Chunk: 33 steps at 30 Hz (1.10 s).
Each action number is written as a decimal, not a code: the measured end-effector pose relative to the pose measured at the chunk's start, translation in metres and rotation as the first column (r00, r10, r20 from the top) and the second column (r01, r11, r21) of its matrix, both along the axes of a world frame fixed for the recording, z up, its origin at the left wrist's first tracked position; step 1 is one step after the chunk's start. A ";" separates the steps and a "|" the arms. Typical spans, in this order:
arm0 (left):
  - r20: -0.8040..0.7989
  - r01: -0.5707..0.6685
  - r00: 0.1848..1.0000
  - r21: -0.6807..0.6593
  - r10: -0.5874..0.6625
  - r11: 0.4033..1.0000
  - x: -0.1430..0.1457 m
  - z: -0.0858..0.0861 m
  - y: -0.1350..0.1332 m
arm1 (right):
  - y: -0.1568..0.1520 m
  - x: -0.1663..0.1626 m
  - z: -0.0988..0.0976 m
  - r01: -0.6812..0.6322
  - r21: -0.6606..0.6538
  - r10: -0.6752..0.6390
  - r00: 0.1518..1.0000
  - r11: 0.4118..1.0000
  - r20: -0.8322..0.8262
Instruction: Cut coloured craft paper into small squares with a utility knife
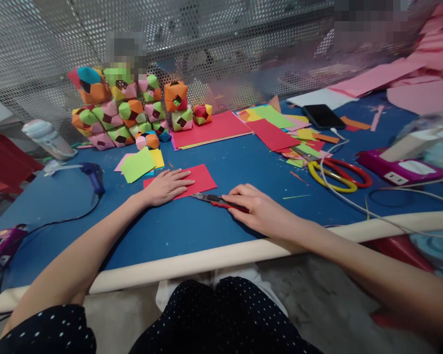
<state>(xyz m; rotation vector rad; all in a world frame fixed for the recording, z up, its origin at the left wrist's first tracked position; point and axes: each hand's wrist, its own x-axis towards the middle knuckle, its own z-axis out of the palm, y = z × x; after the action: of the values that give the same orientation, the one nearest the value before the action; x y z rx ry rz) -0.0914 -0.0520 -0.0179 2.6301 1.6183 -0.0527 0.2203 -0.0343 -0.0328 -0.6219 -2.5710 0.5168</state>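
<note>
A red sheet of paper [203, 178] lies on the blue table [192, 226] in front of me. My left hand [169, 187] rests flat on its left part, fingers stretched out, covering some of it. In my right hand [253, 204] is a red and black utility knife [221, 200], its blade pointing left at the paper's near edge. Whether the blade touches the paper I cannot tell. Just behind my left hand are small green [138, 164] and yellow paper squares.
Folded paper cubes [120, 115] are stacked at the back left, beside a red paper stack [214, 129]. Scissors [339, 175], a phone [323, 116] and a white cable lie right. A glue gun [93, 177] and a bottle [46, 137] stand left.
</note>
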 end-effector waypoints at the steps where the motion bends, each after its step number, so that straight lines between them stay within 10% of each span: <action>1: 0.001 -0.001 1.000 0.001 0.001 1.000 0.000 0.000 0.000 | 0.000 0.000 0.000 -0.002 0.005 0.002 1.000 1.000 -0.002; 33: 0.080 -0.040 0.996 -0.046 0.044 0.998 0.004 0.001 -0.003 | -0.012 -0.028 0.002 -0.076 0.044 0.075 0.997 0.996 0.022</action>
<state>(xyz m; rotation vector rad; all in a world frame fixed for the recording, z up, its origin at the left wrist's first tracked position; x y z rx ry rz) -0.0869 -0.0554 -0.0173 2.5298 1.6267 0.0195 0.1924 -0.0460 -0.0305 -0.5187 -2.6260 0.4783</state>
